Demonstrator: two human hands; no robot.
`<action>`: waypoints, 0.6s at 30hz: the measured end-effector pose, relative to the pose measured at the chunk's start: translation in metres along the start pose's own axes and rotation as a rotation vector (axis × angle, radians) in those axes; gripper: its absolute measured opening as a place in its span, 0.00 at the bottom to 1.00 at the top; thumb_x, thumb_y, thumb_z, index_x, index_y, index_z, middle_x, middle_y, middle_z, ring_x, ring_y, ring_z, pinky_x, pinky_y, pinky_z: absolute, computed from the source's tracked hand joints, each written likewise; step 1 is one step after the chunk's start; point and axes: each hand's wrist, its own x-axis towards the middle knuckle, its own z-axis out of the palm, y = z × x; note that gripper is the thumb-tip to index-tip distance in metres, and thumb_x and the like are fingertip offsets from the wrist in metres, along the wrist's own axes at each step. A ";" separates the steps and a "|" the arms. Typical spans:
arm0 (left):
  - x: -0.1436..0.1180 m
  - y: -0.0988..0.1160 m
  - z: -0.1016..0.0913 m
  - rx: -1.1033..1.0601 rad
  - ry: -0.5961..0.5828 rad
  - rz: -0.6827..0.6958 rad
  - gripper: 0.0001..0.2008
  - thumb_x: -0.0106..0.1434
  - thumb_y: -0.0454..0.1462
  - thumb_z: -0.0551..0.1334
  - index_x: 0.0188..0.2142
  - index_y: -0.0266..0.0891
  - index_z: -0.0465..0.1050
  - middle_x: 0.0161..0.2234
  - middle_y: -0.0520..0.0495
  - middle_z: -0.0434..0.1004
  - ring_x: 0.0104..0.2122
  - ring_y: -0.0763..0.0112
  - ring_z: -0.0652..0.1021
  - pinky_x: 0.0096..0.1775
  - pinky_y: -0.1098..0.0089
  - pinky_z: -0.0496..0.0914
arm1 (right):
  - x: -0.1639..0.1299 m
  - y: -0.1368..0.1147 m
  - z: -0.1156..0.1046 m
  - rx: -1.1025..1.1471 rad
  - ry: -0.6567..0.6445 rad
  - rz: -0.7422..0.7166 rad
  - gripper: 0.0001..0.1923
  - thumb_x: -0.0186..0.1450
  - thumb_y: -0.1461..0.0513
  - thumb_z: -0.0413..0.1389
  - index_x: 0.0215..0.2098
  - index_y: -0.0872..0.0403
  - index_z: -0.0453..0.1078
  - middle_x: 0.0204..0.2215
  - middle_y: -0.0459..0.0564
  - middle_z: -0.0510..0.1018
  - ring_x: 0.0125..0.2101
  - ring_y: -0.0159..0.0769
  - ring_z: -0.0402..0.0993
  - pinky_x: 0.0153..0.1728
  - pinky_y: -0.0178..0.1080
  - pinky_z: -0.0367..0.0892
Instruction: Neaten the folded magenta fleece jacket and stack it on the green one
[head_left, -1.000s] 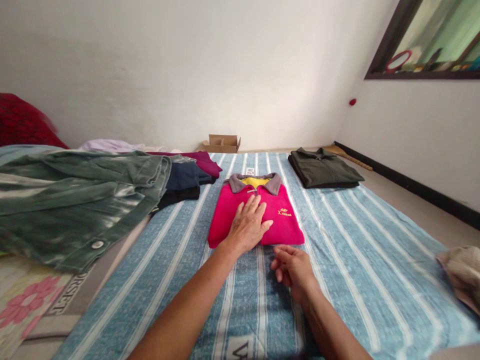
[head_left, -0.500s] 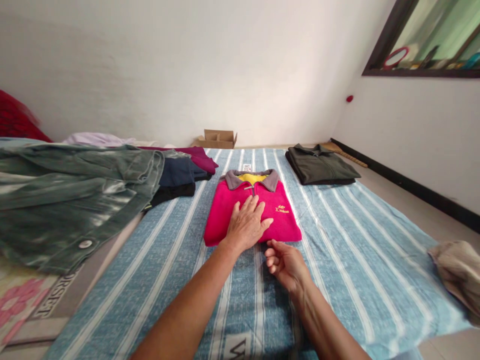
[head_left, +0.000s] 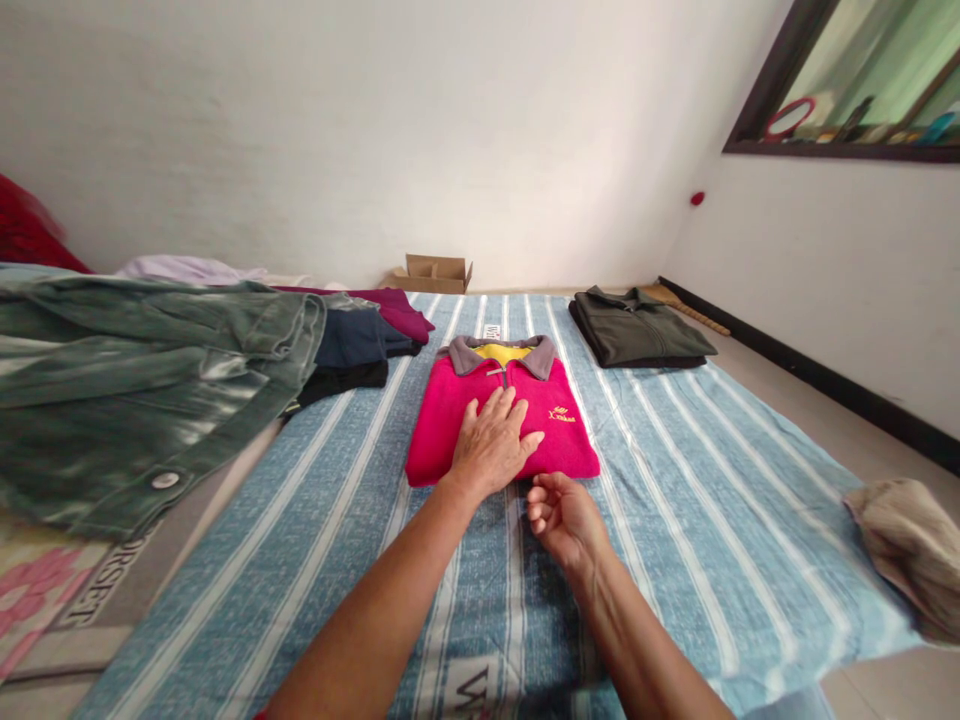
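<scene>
The left hand (head_left: 491, 440) lies flat on a folded pink zip-neck pullover (head_left: 536, 402).
The pullover sits on a blue striped sheet (head_left: 360, 520), its gray collar (head_left: 541, 362) at the far end. The left hand is spread wide and grips nothing. The right hand (head_left: 564, 515) is curled at the near edge; I can't tell if it pinches the cloth. A folded dark jacket (head_left: 649, 335) lies farther back, to the right.

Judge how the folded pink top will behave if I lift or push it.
The pink top looks like soft folded cloth, so it would probably sag and might unfold. Its collar looks neatly shaped, so that end may be slightly stiffer. It lies low and flat, so a push would likely slide or bunch it, not tip it.
</scene>
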 end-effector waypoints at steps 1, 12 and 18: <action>0.000 0.000 0.000 0.000 -0.003 -0.001 0.26 0.64 0.49 0.49 0.57 0.41 0.58 0.62 0.41 0.53 0.62 0.57 0.52 0.58 0.51 0.48 | -0.001 0.001 -0.001 -0.005 -0.005 0.001 0.08 0.59 0.67 0.48 0.23 0.57 0.63 0.12 0.44 0.69 0.09 0.25 0.62 0.09 0.24 0.53; 0.000 -0.001 0.000 -0.007 0.002 0.001 0.26 0.63 0.49 0.50 0.57 0.41 0.59 0.62 0.42 0.54 0.62 0.57 0.52 0.58 0.51 0.49 | -0.018 0.005 -0.020 -0.192 -0.140 -0.098 0.04 0.54 0.63 0.53 0.24 0.56 0.65 0.14 0.46 0.73 0.09 0.28 0.64 0.08 0.27 0.55; 0.000 -0.001 0.002 0.001 0.016 0.001 0.26 0.64 0.50 0.49 0.57 0.41 0.59 0.62 0.42 0.54 0.62 0.57 0.53 0.58 0.51 0.48 | -0.014 -0.005 -0.022 -0.272 -0.094 -0.206 0.08 0.51 0.59 0.58 0.26 0.56 0.66 0.14 0.46 0.73 0.10 0.29 0.65 0.09 0.28 0.56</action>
